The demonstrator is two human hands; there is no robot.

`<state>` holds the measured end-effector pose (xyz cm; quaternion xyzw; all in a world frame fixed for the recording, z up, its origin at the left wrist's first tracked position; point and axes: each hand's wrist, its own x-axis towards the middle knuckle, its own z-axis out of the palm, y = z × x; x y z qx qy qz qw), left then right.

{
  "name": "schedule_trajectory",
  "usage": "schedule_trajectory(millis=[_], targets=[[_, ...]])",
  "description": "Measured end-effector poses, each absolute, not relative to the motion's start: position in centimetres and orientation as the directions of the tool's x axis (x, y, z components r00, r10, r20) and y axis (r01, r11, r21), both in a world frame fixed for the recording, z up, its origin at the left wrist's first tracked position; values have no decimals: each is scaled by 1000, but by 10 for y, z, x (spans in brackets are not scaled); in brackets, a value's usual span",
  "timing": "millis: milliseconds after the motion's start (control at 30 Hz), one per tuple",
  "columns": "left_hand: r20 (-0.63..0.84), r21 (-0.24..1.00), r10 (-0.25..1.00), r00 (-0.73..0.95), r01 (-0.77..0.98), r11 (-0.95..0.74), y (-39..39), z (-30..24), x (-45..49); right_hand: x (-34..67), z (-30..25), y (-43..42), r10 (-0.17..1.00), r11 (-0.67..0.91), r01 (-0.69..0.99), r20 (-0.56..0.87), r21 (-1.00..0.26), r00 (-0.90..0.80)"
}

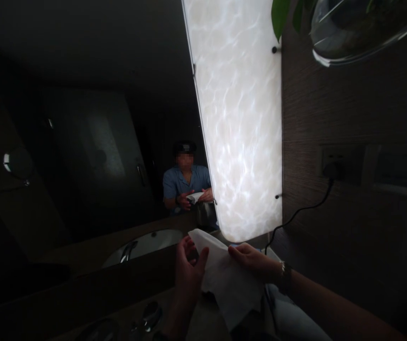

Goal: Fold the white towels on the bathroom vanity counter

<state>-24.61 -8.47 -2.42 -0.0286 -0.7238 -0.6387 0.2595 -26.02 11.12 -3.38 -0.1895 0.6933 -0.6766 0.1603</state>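
Below the glowing wall lamp (240, 118), a thin white cloth (224, 274) is pinched by left hand (188, 272) and right hand (251, 259); light, floppy stuff, best gripped along its edges.

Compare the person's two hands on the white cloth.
The left hand grips the thin white cloth from the side with its fingers curled, thumb lying on top. The right hand lies flatter, pinching the cloth's upper edge. The right wrist wears a bracelet; the left shows none. Both hold the same cloth.
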Motion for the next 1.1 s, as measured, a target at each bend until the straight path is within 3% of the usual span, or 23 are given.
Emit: schedule_trajectory(millis=[67,167,267,400,500,600,667,733,833,900,1000,1100], targets=[[214,968,-251,-944,240,-76,-78,-24,-257,-261,-33,118,-496,68,-71,28,-995,-868],[137,966,-217,-967,178,-186,-73,-16,-266,-263,-46,131,-511,76,-154,95,-985,-854],[167,972,-191,-967,194,-132,-75,-9,-268,-263,-80,137,-494,13,-225,190,-974,-848],[234,971,-230,-945,240,1,-87,-4,-271,-254,-122,135,-430,141,-226,146,-964,-891],[286,958,-276,-918,274,82,-92,2,-270,-244,-119,131,-509,220,-303,156,-927,-846],[319,944,-228,-920,287,166,-86,11,-266,-244,-98,119,-565,96,-421,299,-902,-769],[358,920,-178,-917,313,237,-81,17,-265,-251,-88,105,-474,-17,-325,294,-946,-830],[448,866,-173,-877,377,328,-78,21,-263,-258,-85,92,-414,-47,-180,183,-983,-892],[690,665,-203,-695,498,556,-77,18,-255,-262,-82,85,-441,-138,-10,70,-990,-895],[740,560,-105,-664,523,643,-75,6,-244,-257,-76,91,-485,-258,128,14,-958,-874],[490,666,110,-865,452,593,-66,-19,-227,-250,-59,107,-518,-324,176,18,-929,-855],[266,807,196,-944,329,491,-53,-38,-225,-257,-44,126,-459,-94,-114,145,-989,-877]])
